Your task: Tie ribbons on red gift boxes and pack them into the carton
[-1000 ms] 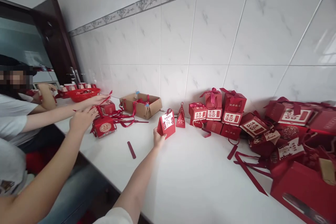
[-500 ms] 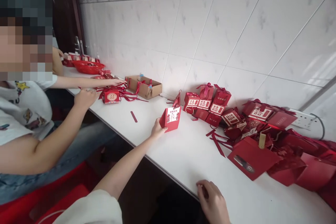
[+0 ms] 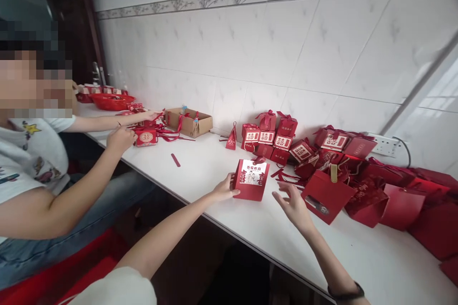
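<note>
My left hand (image 3: 224, 189) grips the left side of a small red gift bag (image 3: 251, 180) with a white picture label, held just above the white counter (image 3: 222, 209). To the right of the bag, my right hand (image 3: 294, 203) hovers with fingers spread and nothing in it, a short way off. Behind the bag, red ribbon strips (image 3: 282, 176) lie loose on the counter.
A pile of red gift boxes (image 3: 272, 138) and flat red bags (image 3: 361, 181) lines the tiled wall at right. A cardboard box (image 3: 186, 121) and a small red triangular box (image 3: 232, 139) sit farther back. At left another person's hands (image 3: 123, 136) work on a red box (image 3: 145, 137).
My left hand has drawn the red bag nearer and turned its label toward me. My right hand rose from the counter edge to beside the bag. The view shifted right.
</note>
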`<state>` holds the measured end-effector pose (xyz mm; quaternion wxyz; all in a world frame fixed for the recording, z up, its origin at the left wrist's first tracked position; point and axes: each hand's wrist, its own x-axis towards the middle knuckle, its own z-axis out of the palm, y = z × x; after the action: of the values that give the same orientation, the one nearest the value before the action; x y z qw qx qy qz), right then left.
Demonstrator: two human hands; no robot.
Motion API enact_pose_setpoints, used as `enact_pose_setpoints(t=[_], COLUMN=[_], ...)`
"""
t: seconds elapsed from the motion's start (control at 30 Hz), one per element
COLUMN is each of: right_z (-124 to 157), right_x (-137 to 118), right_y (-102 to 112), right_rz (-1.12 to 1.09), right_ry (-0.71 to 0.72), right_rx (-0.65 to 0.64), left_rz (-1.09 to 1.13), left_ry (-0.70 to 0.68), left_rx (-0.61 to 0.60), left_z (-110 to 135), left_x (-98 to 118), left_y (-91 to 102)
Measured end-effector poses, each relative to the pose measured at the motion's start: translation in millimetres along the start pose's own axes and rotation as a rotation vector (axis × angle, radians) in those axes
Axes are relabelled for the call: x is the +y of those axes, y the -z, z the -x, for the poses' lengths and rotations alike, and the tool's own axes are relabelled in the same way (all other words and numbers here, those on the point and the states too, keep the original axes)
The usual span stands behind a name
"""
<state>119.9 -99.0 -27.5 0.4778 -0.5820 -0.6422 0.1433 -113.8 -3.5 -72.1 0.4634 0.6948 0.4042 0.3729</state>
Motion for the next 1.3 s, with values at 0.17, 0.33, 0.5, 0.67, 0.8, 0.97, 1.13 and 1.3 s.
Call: enact_pose_setpoints(t=[0.17, 0.33, 0.5, 0.67, 0.8, 0.97, 1.13, 1.3], right_z=[-47, -71, -91, -103, -103, -98, -96, -95], right_x=[2, -5, -18, -21, -16, -18, -24, -31], right_y=[-5, -7, -10, -17, -22, -20, -7, 10], right_rz=[-0.195, -0.169, -0.216, -0.183, -0.216, -0.220, -0.170, -0.066], right_ry=[0.003, 0.141, 0.215, 0.254, 0.216, 0.229, 0.219, 0.279], right_rx=[0.058, -0.043, -0.112, -0.064, -0.029, -0.045, -0.112, -0.398], left_rz=[0.103, 0.099, 0.007, 0.022, 0.067, 0.175, 0.185, 0.123], left_ry=[-0.077, -0.274, -0.426, -0.402, -0.346, -0.244, -0.215, -0.248], left_rx=[-0.075, 0.058, 0.023, 0.082, 0.097, 0.112, 0.085, 0.112], left_z=[-4, -25, -60, -71, -64, -56, -54, -54], left_x=[21, 59, 79, 71, 65, 64, 63, 66], left_y=[-9.5, -5.6, -13.9, -22.5, -24.7, -29.4, -31.9, -31.4])
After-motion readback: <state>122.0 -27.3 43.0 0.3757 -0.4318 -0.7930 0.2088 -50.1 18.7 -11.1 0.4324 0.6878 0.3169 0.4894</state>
